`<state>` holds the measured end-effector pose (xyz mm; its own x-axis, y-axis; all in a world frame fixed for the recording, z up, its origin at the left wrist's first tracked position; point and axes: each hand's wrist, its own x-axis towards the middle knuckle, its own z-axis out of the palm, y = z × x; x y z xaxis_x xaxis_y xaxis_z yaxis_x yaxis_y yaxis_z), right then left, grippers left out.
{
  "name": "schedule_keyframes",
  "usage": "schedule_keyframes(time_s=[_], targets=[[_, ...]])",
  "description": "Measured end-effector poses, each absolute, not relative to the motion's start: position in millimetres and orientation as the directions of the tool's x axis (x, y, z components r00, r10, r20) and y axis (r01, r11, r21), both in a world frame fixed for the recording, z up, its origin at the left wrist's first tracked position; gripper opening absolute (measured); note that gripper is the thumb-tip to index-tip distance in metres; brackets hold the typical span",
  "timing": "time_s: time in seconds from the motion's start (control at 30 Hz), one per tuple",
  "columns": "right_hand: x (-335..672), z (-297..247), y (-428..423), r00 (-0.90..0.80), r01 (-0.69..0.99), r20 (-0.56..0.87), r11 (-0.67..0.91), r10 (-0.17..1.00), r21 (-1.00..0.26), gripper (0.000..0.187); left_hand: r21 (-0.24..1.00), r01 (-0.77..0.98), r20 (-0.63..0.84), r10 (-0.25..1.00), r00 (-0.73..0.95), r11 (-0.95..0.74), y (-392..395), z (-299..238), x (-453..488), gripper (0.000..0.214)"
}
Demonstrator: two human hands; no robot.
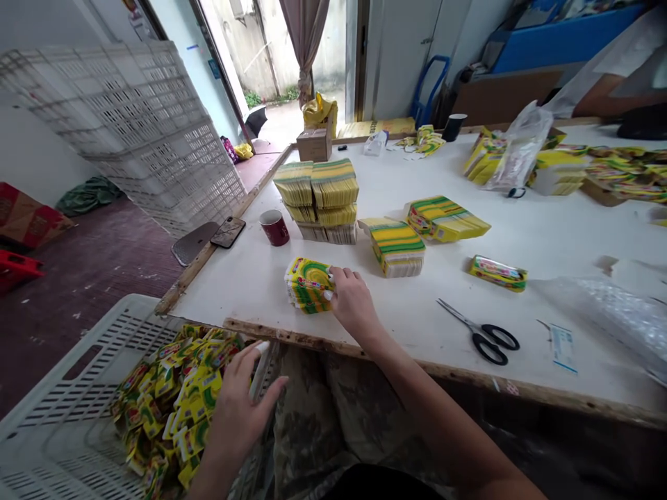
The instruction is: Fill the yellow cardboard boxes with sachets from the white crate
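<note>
My right hand (351, 300) grips the right end of a small stack of yellow-and-green printed cartons (307, 286) near the table's front edge. Its fingertips are partly hidden behind the stack. Lower left, my left hand (240, 392) holds nothing, thumb and fingers apart, with a white wrap on one fingertip. It hovers beside a white plastic crate (133, 305) holding a heap of folded yellow-and-green cartons (190, 396). Behind the gripped stack stand tall bundles of flat cartons (326, 201). Two more carton bundles (399, 246) lie to the right.
A maroon mug (274, 228) and a phone (228, 232) are at the table's left side. Black-handled scissors (484, 333), a single filled carton (499, 273) and bubble wrap (609, 316) lie on the right. Stacked white crates (130, 125) lean at left. Another person's arm (604, 94) shows far right.
</note>
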<state>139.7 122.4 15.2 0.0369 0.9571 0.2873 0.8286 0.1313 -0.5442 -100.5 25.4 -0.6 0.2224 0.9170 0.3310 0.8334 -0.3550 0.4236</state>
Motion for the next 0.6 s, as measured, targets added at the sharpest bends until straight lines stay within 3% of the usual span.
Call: schedule_keyframes(time_s=[0.17,0.3,0.47,0.6], targets=[[140.7,7.5,117.8,0.054,0.833,0.287,0.116,0.956,-0.542,0.051,0.631,0.698,0.139,0.934,0.329,-0.339,22.9,-10.4,-74.5,0.036],[144.6,11.4,118.9,0.035,0.838,0.28,0.124,0.959,-0.531,0.048,0.736,0.601,0.061,0.915,0.399,-0.311,27.1,-5.3,-56.8,0.033],[150.2,19.6,129.3,-0.007,0.816,0.254,0.152,0.967,-0.558,0.048,0.816,0.526,0.016,0.92,0.393,-0.239,30.0,-1.8,-40.6,0.032],[152.0,22.8,118.5,0.013,0.747,0.27,0.17,0.963,-0.642,0.059,0.927,0.369,-0.068,0.94,0.334,-0.065,32.8,-8.1,-33.2,0.042]])
